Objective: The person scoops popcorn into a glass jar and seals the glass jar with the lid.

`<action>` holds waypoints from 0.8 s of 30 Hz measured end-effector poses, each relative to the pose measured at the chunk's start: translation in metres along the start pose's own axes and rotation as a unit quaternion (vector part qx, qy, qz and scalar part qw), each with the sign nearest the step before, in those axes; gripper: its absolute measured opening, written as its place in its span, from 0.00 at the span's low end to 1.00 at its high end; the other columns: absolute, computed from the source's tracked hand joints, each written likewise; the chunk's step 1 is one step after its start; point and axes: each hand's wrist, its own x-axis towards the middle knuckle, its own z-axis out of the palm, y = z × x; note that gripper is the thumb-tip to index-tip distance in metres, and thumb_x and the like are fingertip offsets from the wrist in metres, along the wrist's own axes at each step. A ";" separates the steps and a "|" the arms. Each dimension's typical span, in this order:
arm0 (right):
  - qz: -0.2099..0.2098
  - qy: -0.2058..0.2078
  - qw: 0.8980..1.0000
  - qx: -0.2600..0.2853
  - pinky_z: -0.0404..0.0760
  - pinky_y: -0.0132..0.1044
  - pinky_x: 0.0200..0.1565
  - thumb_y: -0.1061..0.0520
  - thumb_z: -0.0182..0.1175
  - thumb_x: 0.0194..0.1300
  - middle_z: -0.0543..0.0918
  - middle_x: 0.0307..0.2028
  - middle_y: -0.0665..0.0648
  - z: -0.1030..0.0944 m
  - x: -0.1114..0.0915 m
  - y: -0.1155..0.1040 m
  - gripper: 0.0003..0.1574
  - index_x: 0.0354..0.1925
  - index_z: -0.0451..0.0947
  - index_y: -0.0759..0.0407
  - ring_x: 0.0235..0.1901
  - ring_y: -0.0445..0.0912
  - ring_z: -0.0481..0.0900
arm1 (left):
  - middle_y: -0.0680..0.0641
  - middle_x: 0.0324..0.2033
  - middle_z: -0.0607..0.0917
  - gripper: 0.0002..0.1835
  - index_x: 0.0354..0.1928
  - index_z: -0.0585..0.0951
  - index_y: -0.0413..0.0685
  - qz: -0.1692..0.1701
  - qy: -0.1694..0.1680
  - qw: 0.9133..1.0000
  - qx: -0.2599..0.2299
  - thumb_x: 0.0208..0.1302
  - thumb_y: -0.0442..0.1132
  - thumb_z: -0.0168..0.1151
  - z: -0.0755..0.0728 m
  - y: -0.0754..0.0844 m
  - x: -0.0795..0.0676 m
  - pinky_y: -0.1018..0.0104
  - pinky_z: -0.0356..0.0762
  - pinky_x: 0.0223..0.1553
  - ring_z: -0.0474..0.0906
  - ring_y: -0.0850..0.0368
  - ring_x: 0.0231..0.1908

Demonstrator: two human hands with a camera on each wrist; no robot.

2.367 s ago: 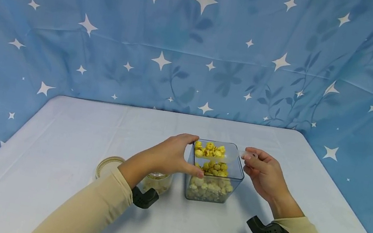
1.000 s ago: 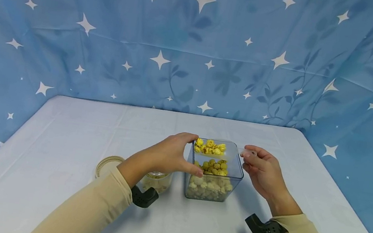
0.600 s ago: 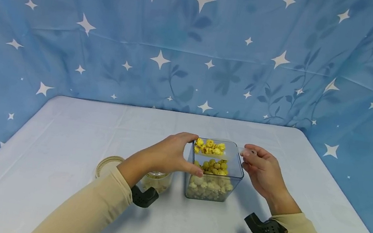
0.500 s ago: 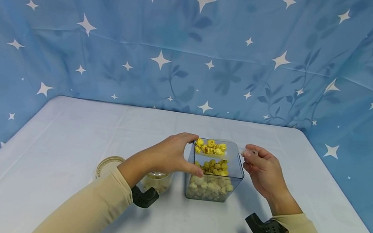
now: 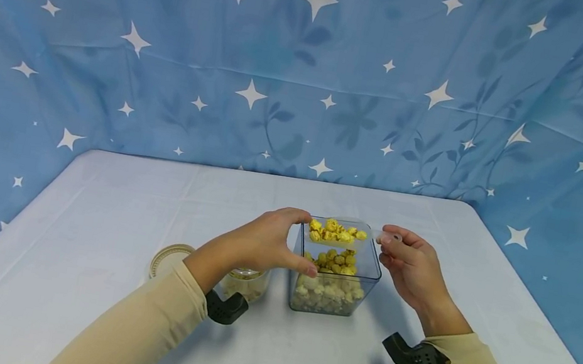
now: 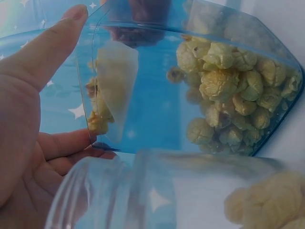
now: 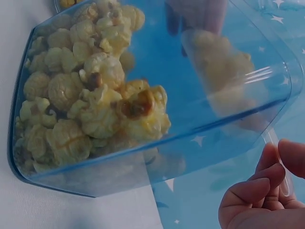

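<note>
A clear square plastic container stands on the table, its lower part filled with popcorn. My left hand grips it from the left, thumb at the near rim and fingers at the far corner. Between thumb and fingers, my right hand pinches the handle of a translucent scoop at the container's right rim. The scoop's bowl is inside, near the top, loaded with yellow popcorn pieces. Below it, the container's popcorn shows through the wall.
An open clear jar with some popcorn inside stands just left of the container, partly behind my left wrist. Further left lies a round gold-rimmed lid, partly covered by my sleeve. A starry blue cloth hangs behind the white table.
The scoop has risen slightly inside the container since the earliest frame. Its popcorn has lately spread toward the right, with one piece nearer the handle. Both hands keep their holds.
</note>
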 end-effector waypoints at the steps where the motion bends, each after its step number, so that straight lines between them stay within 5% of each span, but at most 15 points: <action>1: 0.001 0.000 1.000 -0.002 0.74 0.30 0.37 0.64 0.55 0.75 0.81 0.35 0.50 0.000 0.000 0.000 0.06 0.44 0.79 0.57 0.31 0.42 0.70 | 0.49 0.73 0.63 0.51 0.75 0.64 0.49 0.000 0.000 1.000 0.001 0.54 0.58 0.76 0.000 0.000 0.000 0.51 0.63 0.68 0.58 0.52 0.72; 24: -0.032 -0.023 0.998 0.056 0.77 0.30 0.38 0.69 0.51 0.74 0.84 0.34 0.51 -0.007 -0.004 -0.015 0.15 0.40 0.83 0.56 0.32 0.42 0.76 | 0.48 0.74 0.62 0.53 0.77 0.61 0.50 -0.010 0.003 1.000 0.001 0.54 0.60 0.75 0.000 -0.002 -0.001 0.49 0.63 0.68 0.57 0.50 0.73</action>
